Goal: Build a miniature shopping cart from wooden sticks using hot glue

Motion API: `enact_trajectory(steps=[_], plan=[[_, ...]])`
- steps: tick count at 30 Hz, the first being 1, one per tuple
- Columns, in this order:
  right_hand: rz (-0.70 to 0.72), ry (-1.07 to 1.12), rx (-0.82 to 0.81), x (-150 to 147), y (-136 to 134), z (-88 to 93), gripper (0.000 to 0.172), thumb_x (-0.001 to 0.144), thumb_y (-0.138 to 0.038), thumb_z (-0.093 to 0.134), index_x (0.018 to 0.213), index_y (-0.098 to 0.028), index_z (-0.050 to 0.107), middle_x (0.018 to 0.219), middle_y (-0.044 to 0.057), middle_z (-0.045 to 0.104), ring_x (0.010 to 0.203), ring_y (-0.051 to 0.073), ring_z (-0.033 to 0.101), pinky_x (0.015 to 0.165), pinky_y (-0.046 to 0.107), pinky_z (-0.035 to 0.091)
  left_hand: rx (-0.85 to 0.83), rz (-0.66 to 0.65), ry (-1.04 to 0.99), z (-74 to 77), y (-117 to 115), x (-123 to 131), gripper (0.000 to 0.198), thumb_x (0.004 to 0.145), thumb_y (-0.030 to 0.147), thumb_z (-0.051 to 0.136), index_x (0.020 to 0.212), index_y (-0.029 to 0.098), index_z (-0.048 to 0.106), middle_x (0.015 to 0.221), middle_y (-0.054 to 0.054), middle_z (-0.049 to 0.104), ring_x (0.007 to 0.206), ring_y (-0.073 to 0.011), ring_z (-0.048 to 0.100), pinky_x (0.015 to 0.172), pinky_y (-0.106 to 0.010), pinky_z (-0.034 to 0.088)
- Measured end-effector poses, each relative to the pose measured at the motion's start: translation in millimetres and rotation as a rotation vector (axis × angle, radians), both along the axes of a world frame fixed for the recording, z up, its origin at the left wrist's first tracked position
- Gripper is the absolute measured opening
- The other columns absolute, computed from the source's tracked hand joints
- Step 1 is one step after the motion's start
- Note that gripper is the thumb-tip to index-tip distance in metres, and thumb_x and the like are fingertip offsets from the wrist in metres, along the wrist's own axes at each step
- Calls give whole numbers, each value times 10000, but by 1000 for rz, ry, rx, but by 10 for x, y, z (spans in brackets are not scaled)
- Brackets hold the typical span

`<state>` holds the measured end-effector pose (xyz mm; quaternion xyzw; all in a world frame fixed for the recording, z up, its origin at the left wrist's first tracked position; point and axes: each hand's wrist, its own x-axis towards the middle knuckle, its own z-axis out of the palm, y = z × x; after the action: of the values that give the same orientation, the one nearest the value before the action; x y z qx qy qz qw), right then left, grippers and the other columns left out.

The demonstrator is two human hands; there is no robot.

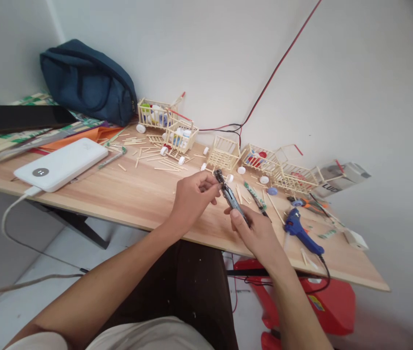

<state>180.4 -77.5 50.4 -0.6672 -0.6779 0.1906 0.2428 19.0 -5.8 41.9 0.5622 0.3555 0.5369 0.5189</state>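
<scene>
One dark tool point(230, 197) tight in the fingers point(212, 187): left hand point(192, 198) at tip, right hand point(256, 232) at handle.

light: bright, even, diffuse | shadows: faint, soft beneath hands point(195, 197) on the desk point(126, 194) | glare: none | edges: wide-angle bending, dark vignette at right corners | focus: mostly sharp, slight softness at the periphery

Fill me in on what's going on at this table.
A person holds a small dark tool over the wooden table with both hands. The left hand pinches its upper end and the right hand grips its lower end. Little stick carts, loose sticks and a blue glue gun lie around it.
</scene>
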Motion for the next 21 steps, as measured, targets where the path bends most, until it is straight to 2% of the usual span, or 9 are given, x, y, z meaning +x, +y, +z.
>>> enact_trajectory(steps=[4,6,8,10,12,14,18,21], plan=[[-28,-19,8,1,2,-30,556,893,-635,344,829,-159,625,598,-10,501,570,133,458,547,258,326,9,-6,21,-9,29,19,96,756,227,628,728,135,628,644,-11,644,528,-90,571,501,-184,440],[-54,-19,10,16,4,-49,574,889,-644,343,841,-155,639,587,-8,502,559,132,459,541,259,329,-2,-54,7,-30,62,7,148,785,268,616,745,127,636,677,-34,664,528,-93,576,487,-187,432],[-80,-4,11,41,3,-71,587,884,-653,347,846,-152,649,582,-6,506,545,130,461,527,256,334,-81,-152,-61,-64,100,-29,245,832,347,577,789,115,644,742,-76,696,555,-112,612,499,-204,452],[-98,27,2,68,-2,-98,594,881,-659,349,852,-151,656,580,-5,508,528,126,460,509,251,337,-231,-254,-175,-107,132,-83,335,853,427,553,851,103,639,805,-120,717,622,-150,665,553,-236,496],[-102,59,-13,89,-9,-124,596,880,-660,348,853,-154,661,579,-4,511,516,124,461,496,247,342,-351,-303,-255,-144,149,-140,390,839,475,573,885,92,632,828,-149,724,686,-182,693,610,-262,521],[-101,87,-31,96,-15,-148,595,882,-660,347,851,-158,665,577,-2,515,509,124,464,492,245,348,-396,-320,-270,-163,150,-181,425,831,500,577,892,84,634,839,-164,724,713,-193,699,632,-269,524],[-86,125,-48,78,-17,-184,590,882,-660,351,860,-161,665,581,0,529,508,126,469,501,246,361,-296,-320,-114,-133,136,-174,343,813,424,614,879,90,653,864,-141,721,697,-157,678,588,-224,496],[-76,121,-42,65,-15,-201,592,880,-663,352,851,-159,660,564,-6,508,507,125,457,500,245,355,-168,-258,14,-96,132,-123,202,768,294,649,835,104,660,765,-79,706,599,-109,626,490,-177,423]])
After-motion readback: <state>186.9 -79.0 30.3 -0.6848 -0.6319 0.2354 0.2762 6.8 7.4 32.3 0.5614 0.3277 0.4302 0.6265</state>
